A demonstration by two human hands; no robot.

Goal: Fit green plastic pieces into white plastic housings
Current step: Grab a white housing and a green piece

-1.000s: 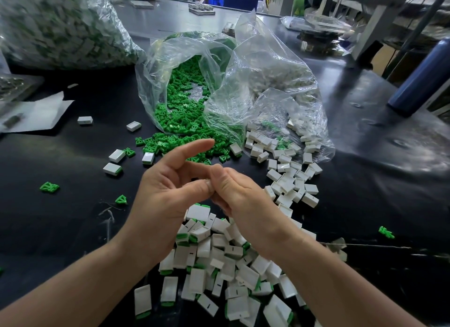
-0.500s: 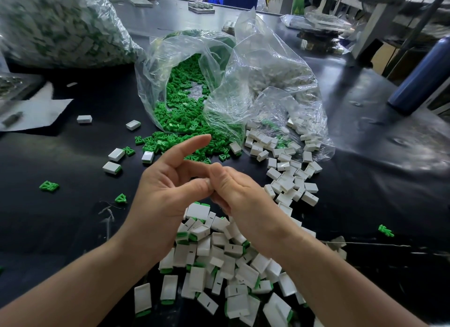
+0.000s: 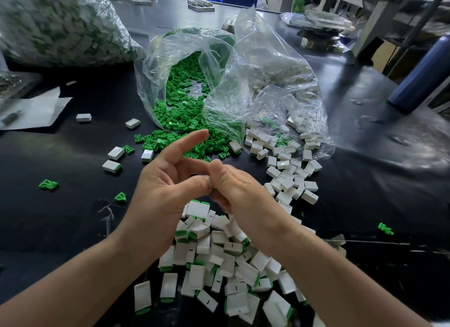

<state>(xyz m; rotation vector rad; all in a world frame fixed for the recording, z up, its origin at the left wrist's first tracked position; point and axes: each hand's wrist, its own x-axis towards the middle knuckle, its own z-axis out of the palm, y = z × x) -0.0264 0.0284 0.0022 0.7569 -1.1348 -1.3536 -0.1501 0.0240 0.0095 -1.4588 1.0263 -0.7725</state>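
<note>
My left hand (image 3: 160, 192) and my right hand (image 3: 243, 197) meet above the table's middle. Their thumbs and fingertips pinch together at one spot, and the small part between them is hidden. The left index finger sticks out straight. Loose green pieces (image 3: 182, 112) spill from a clear bag (image 3: 155, 66) behind the hands. Empty white housings (image 3: 287, 170) lie scattered to the right, out of a second clear bag (image 3: 272, 78). Under my wrists lies a heap of white housings with green ends (image 3: 219, 265).
A large full bag (image 3: 60, 27) fills the back left corner. White paper (image 3: 36, 109) lies at the left and a blue bottle (image 3: 418, 75) stands at the right. Stray green pieces (image 3: 48, 184) and single housings (image 3: 113, 165) dot the black table (image 3: 365, 192).
The hands have stayed pinched together at the same spot, with only a slight shift of the fingers. The piles have not moved.
</note>
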